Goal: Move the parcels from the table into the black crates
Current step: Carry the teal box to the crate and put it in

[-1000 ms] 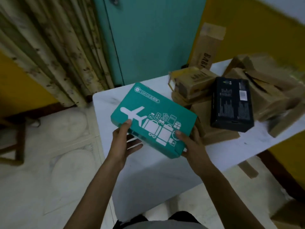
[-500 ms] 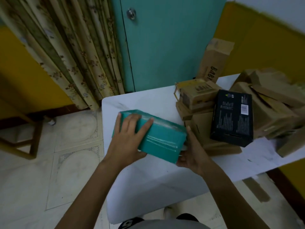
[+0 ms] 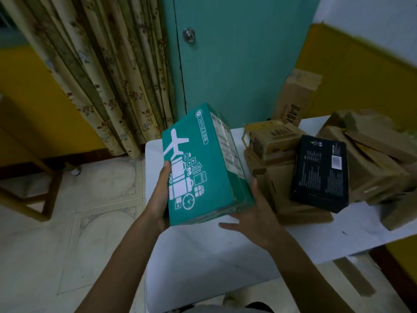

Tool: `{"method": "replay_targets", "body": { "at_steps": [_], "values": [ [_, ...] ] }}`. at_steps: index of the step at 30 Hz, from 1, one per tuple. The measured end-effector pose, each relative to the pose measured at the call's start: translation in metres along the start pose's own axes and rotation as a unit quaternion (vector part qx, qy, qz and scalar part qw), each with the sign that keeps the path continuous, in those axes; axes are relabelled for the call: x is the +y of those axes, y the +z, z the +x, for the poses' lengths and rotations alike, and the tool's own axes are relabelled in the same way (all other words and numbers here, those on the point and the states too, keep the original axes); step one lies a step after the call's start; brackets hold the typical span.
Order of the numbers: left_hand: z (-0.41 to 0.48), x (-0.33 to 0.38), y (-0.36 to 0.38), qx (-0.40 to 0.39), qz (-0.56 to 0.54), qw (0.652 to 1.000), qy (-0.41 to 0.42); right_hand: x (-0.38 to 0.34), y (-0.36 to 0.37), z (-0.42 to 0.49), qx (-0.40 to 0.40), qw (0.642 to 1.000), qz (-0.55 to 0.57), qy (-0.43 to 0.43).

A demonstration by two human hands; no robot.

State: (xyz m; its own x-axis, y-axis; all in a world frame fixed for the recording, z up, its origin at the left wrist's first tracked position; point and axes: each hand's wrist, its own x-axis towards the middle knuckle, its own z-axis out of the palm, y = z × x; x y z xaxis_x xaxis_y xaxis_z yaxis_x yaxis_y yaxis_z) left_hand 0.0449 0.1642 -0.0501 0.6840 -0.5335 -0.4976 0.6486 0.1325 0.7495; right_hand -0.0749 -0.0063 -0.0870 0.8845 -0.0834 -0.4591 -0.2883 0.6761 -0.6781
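A teal parcel [image 3: 203,168] printed with a white airplane and luggage is lifted above the white table [image 3: 203,256], its printed face turned toward me and tilted. My left hand [image 3: 160,195] grips its left edge, thumb on the printed face. My right hand [image 3: 255,220] cups its lower right corner from beneath, fingers spread. To the right on the table lie a black parcel [image 3: 320,175] and a heap of brown cardboard parcels [image 3: 372,163]. No black crate is in view.
A teal door [image 3: 237,64] and a flowered curtain [image 3: 101,75] stand behind the table. A tall cardboard box [image 3: 295,96] leans at the back. A wooden stool [image 3: 29,184] stands on the tiled floor at the left. The table's near edge is by my body.
The teal parcel has been turned in my hands, from its side showing to its printed face upright toward me. My left hand shifted from its top to its left edge.
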Motion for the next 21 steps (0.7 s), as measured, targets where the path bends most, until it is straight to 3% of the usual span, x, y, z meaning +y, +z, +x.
{"method": "replay_targets", "body": {
  "at_steps": [5, 10, 14, 15, 17, 19, 21],
  "values": [
    [0.004, -0.014, -0.004, 0.088, 0.114, 0.989, 0.009, -0.001, 0.013, 0.000, -0.101, 0.992, 0.063, -0.026],
    [0.009, -0.015, -0.002, 0.176, 0.185, 0.955, 0.150, -0.001, 0.023, -0.005, -0.082, 0.992, 0.020, -0.091],
    [0.011, -0.009, -0.009, 0.123, 0.260, 0.943, 0.169, -0.012, 0.021, -0.009, -0.020, 0.985, -0.079, -0.150],
    [0.011, -0.003, -0.012, 0.127, 0.310, 0.922, 0.195, -0.016, 0.016, -0.010, -0.011, 0.982, -0.100, -0.157],
    [0.013, 0.014, -0.020, 0.144, 0.450, 0.843, 0.256, -0.029, 0.008, -0.013, 0.005, 0.975, -0.146, -0.167],
    [0.012, 0.028, -0.024, 0.106, 0.544, 0.789, 0.267, -0.041, 0.003, -0.016, 0.012, 0.966, -0.197, -0.165],
    [0.009, 0.034, -0.019, 0.024, 0.515, 0.823, 0.239, -0.050, 0.000, -0.011, 0.048, 0.963, -0.202, -0.171]
  ]
}}
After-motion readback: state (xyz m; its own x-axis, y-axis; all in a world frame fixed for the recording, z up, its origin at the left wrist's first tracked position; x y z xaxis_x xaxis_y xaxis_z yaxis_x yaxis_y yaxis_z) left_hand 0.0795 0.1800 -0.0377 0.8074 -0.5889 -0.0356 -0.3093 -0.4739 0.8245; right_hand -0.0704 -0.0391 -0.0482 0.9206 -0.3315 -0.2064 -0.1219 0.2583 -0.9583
